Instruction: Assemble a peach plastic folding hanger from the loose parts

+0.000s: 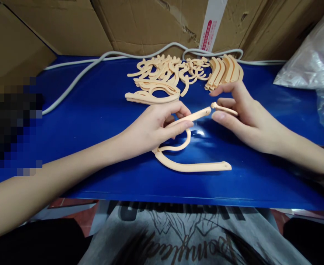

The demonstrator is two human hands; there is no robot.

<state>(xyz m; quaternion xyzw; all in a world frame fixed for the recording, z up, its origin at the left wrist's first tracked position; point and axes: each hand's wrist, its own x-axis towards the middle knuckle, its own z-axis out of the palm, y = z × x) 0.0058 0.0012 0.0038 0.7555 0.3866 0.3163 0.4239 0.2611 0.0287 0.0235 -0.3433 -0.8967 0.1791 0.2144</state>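
A beige plastic hanger-like piece (195, 167) has two curved arms and a thin S-shaped hook between them. My left hand (164, 123) is closed on its upper arm, thumb in front and fingers behind. The lower arm reaches right, low over the blue table. My right hand (241, 114) holds a small thin beige part (225, 109) between thumb and fingers, its index finger raised. The knobbed end of that part is at the tip of the upper arm; whether they touch is too small to tell.
Behind my hands lie a heap of curved beige hooks (164, 70), a row of beige arms (225, 70) and stacked pieces (150, 97). A white cable (81, 75) crosses the blue table (95, 123). Cardboard (150, 25) stands behind; a plastic bag (308, 55) is at right.
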